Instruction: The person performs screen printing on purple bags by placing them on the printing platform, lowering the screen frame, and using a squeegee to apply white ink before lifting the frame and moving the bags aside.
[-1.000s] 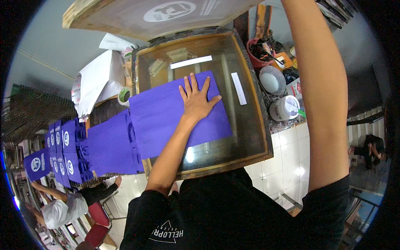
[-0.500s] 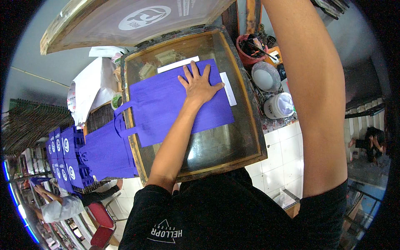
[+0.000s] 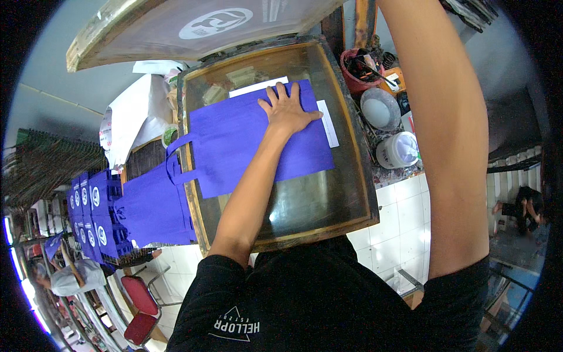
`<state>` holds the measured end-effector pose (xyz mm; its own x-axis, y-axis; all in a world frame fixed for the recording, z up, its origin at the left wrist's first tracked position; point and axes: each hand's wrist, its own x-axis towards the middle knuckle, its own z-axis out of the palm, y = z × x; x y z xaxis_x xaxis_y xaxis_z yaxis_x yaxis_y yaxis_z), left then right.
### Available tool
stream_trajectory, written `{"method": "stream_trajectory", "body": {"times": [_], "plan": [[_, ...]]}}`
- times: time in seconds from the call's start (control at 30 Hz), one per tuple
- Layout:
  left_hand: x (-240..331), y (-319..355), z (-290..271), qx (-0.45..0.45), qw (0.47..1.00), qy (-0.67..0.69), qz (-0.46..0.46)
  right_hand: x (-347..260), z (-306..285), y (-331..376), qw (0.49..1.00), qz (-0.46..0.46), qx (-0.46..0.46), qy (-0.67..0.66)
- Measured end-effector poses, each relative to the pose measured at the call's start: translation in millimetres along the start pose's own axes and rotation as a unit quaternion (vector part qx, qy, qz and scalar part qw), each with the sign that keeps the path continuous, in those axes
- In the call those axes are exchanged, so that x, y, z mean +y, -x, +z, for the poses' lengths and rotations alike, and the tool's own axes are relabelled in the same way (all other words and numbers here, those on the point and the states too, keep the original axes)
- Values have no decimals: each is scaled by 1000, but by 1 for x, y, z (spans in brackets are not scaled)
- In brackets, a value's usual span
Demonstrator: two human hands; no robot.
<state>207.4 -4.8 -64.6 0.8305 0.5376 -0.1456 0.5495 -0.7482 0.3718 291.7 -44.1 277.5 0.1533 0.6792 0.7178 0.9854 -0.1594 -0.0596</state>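
My left hand [image 3: 287, 111] lies flat with fingers spread on a purple fabric tote bag [image 3: 234, 144], near its far right corner. The bag rests smooth on a glass-topped board [image 3: 346, 202] with a wooden border; its handles hang over the left edge. Two white guide strips, one long strip [image 3: 258, 87] and one side strip [image 3: 328, 124], lie along the bag's far and right edges. Above the board, a screen printing frame [image 3: 158, 36] with a round white design is tilted up. My right arm [image 3: 446, 135] reaches up past the top edge, its hand out of view.
Purple bags [image 3: 155, 205] are laid out at left, beside several printed ones [image 3: 97, 232]. On the right are a red bucket [image 3: 352, 79], a pale round lid [image 3: 380, 110] and a white tub [image 3: 399, 151]. A person [image 3: 76, 276] stands far left near red chairs [image 3: 141, 293].
The view has shifted slightly, moving the board and bag a little right in the picture. My left hand stays on the bag, its fingers somewhat closer together. The person at far left has moved.
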Motion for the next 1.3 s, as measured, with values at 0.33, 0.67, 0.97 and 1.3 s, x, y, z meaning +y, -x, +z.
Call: {"method": "stream_trajectory", "body": {"times": [0.33,0.67,0.97,1.3], "plan": [[-52,180,-85,171,654,711,194,-58,27,173,998,39,-41,-40],[-95,258,17,-31,741,650,-163,-82,116,309,946,65,-296,-117],[-95,255,13,-39,738,652,-172,-102,82,310,925,58,-348,-141],[-99,257,15,-50,709,678,-186,-20,195,247,958,11,-274,-84]]}}
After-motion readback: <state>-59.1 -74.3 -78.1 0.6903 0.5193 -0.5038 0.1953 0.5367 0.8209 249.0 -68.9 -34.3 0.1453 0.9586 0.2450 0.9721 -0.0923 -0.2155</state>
